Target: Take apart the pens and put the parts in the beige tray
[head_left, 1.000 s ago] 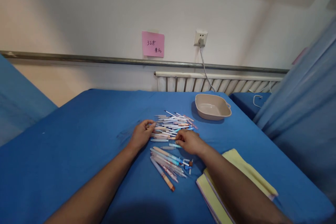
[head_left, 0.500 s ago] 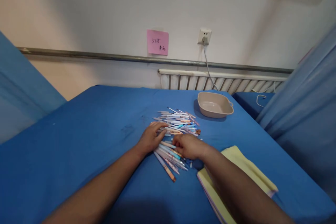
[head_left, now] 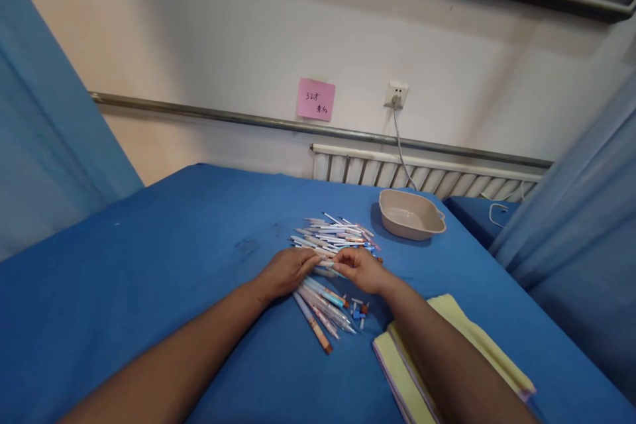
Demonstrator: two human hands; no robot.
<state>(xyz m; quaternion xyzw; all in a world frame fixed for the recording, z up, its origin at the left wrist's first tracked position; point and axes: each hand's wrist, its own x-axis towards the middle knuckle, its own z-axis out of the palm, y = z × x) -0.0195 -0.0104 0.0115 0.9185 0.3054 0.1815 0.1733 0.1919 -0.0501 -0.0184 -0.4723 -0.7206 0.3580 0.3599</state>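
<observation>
Head view: the right hand (head_left: 360,268) is pinching a pale pen (head_left: 326,264) between both hands; whether the left hand (head_left: 285,271), at its nine-o'clock end, is gripping, one cannot tell. Piled pens (head_left: 335,230) are lying at twelve o'clock, a beige basin (head_left: 407,230) at two.

A plain blue cloth (head_left: 149,265) covers the broad, flat top, wrinkled here and there, with dark smudges (head_left: 244,247) left of centre. On it lies a loose heap of slim pens (head_left: 338,230), mostly pointing sideways. Nearer is a slanting cluster of thicker pens (head_left: 322,311), with small blue, brown and white pieces (head_left: 358,313) just right of it. A beige basin (head_left: 412,230) stands toward the far right corner; a folded yellow towel (head_left: 470,330) lies at the near right.
</observation>
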